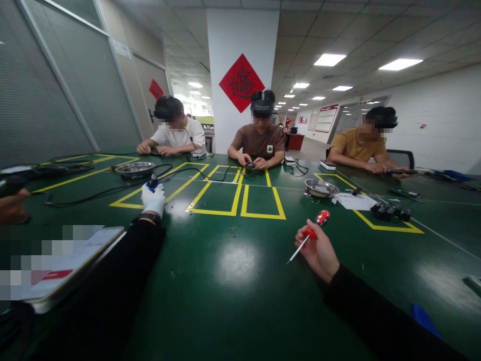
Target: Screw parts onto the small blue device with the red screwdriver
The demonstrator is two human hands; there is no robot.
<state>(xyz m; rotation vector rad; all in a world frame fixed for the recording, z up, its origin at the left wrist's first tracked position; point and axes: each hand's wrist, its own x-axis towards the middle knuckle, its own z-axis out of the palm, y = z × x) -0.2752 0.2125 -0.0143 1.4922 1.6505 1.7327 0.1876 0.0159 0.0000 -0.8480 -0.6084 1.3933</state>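
Observation:
My left hand [153,198], in a white glove, reaches forward over the green table [210,281]. Its fingers are closed around a small dark blue object [153,182], too small to make out. On the right, my bare right hand [317,248] grips a red-handled screwdriver [311,234], its metal shaft pointing down and to the left above the tabletop. Between my hands lie several tiny screws [233,230], and more small pieces [203,204] sit inside a yellow taped outline.
Metal bowls [135,169] [321,187] stand at left and right. Black cables cross the left side. White paper [355,201] and black parts [391,211] lie right. A phone-like device [75,265] is near left. Three people sit opposite; another hand [14,206] shows far left.

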